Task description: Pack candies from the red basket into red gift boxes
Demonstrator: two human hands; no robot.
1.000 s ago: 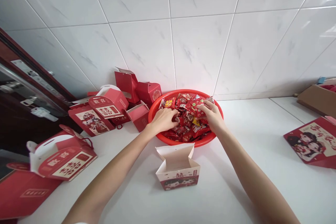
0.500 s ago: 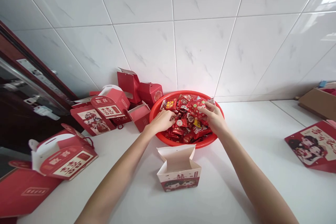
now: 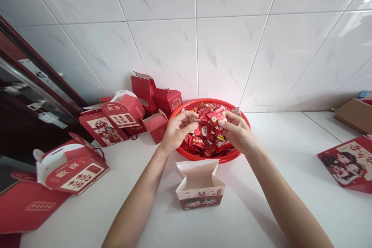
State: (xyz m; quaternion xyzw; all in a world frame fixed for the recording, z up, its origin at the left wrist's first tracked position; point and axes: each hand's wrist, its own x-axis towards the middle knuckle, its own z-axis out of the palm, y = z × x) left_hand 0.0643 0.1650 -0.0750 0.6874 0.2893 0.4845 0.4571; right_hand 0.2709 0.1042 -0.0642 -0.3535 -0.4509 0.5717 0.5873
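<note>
Over a red plastic basket [image 3: 215, 159] heaped with small wrapped candies [image 3: 197, 142], both hands are raised a little. My right hand [image 3: 240, 131] pinches a red candy packet [image 3: 218, 116] with green-and-white round marks, thumb in front. My left hand [image 3: 180, 128] is closed, thumb and fingers at the edge of a red wrapped candy [image 3: 204, 130] with a pale label. Part of that candy is hidden by the thumb. Nearer to me, between my forearms, stands a paper gift box [image 3: 200, 197] with its top open and nothing visible inside.
At left stand several red gift boxes, among them a handled one [image 3: 81, 170] and a group by the wall [image 3: 124, 114]. Another red box [image 3: 347, 162] lies at right, with a brown carton [image 3: 354, 115] behind it. A tiled wall [image 3: 226, 58] rises behind the white counter [image 3: 279, 143].
My left hand has turned and lifted from the candies, now with a red candy at its fingertips. My right hand has raised its packet slightly. The view has shifted a little.
</note>
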